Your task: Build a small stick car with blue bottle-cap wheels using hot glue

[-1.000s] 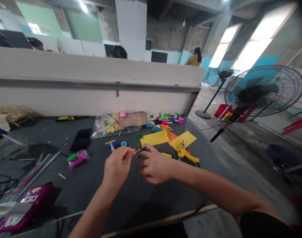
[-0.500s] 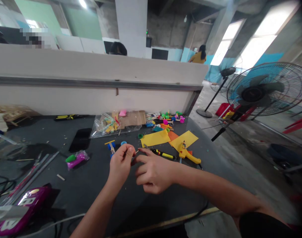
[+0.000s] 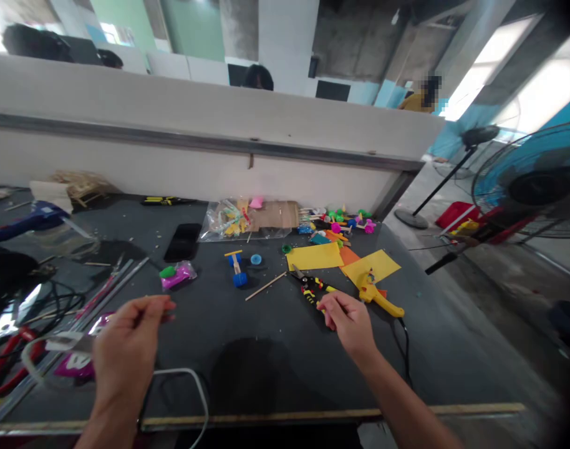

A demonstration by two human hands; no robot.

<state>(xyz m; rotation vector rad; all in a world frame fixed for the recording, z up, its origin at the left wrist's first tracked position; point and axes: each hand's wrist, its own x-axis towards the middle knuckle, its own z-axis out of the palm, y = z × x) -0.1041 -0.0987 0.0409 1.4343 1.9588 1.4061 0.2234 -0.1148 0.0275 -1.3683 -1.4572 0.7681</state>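
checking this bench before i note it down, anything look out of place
Two things, perhaps: the yellow glue gun overlaps a yellow sheet, awkward if it's hot; and a blue disc lies loose beside the blue-wheeled toy. Nothing looks plainly damaged.

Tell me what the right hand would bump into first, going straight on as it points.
The right hand would likely meet the black-and-yellow pliers first; depth is unclear, so they may already touch.
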